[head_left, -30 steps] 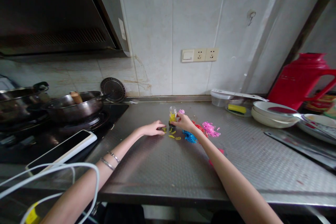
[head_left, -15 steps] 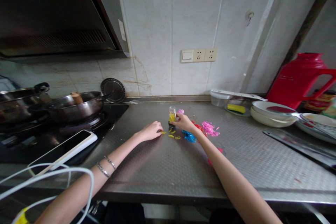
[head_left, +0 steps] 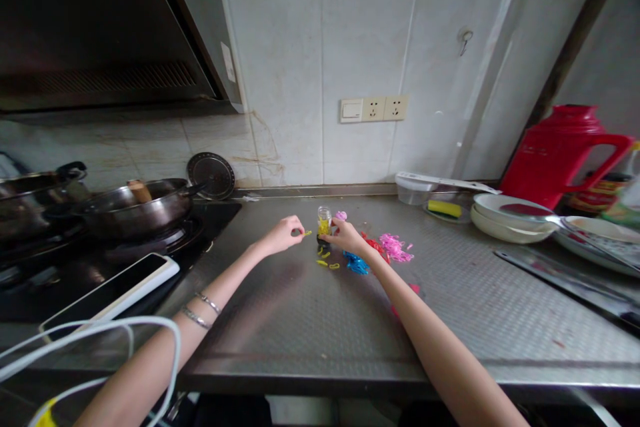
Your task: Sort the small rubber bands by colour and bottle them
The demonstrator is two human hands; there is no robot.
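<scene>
My left hand (head_left: 286, 235) is raised a little above the counter, thumb and finger pinched on a small yellow loop (head_left: 307, 233), which looks like a paper clip or a rubber band. My right hand (head_left: 346, 237) holds a small clear jar (head_left: 324, 215) with a dark base from its right side. The jar stands upright, its mouth uncovered, with yellow pieces inside. In front of it lie several loose yellow loops (head_left: 334, 266). Beside my right wrist are piles of similar blue pieces (head_left: 357, 263), red pieces (head_left: 376, 248) and pink pieces (head_left: 396, 247).
On the left, a pan (head_left: 145, 203) stands on the black stove (head_left: 215, 220), near a white phone-like device (head_left: 113, 293) and white cables (head_left: 165, 327). Stacked bowls (head_left: 505, 227), a knife (head_left: 560, 283), a sponge on a dish (head_left: 444, 209) and a red thermos (head_left: 545, 160) occupy the right.
My left hand has lifted off the counter with the yellow loop, up toward the jar's mouth. My right hand stays at the jar. The view has shifted slightly.
</scene>
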